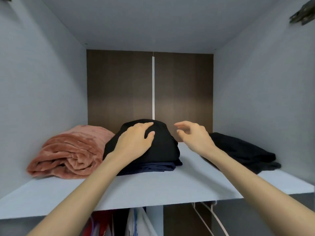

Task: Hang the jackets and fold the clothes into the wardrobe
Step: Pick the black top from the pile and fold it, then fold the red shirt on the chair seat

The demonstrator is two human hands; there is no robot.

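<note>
Shelf (153, 189): pale, smooth wardrobe board.
Blanket (71, 150): pink plush, rolled, just left of the stack.
Stack (162, 147): domed black folded garment, mid-shelf, lying on a navy one (153, 168).
Dark garment (242, 150): crumpled, right of the stack, partly behind the forearm.
Left hand (134, 138): fingers spread, pressing the stack's top.
Right hand (194, 133): hovers right of the stack, fingers loosely curled, holding nothing.

On shelf (153, 188): blanket (71, 154) left, folded stack (160, 150) centre, garment (242, 150) right; hangers (213, 217) seemingly below.
</note>
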